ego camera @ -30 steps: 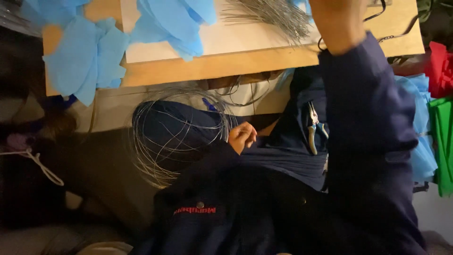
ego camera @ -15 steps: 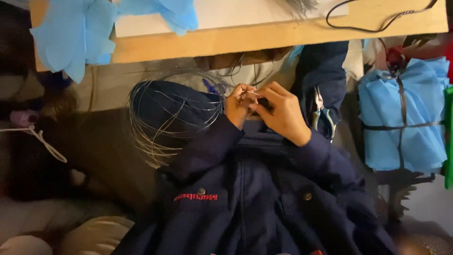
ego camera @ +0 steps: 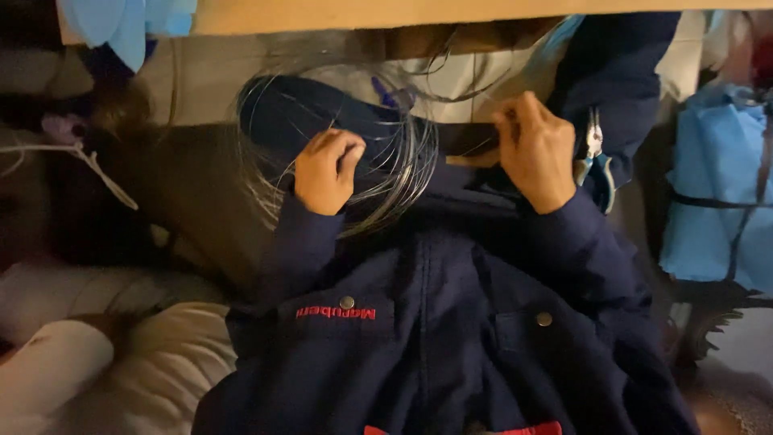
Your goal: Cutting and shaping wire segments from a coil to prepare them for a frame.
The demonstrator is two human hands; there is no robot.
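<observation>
Two bare hands work apart on the lap. The left hand [ego camera: 324,171] is curled shut on the coil of thin grey steel wire [ego camera: 403,173]; the right hand [ego camera: 535,151] pinches a strand running sideways from the coil. Blue-handled pliers [ego camera: 594,157] lie just beside the right hand. The strand's end is hidden.

wire coil [ego camera: 394,173] on lap | pliers [ego camera: 594,157] right | table edge [ego camera: 451,14] beyond

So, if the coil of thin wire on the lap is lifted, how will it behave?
The wire coil is probably light: its strands are very thin. Its loops already fan apart, so it likely springs open and tangles. The left hand pinching it suggests it needs holding.
</observation>
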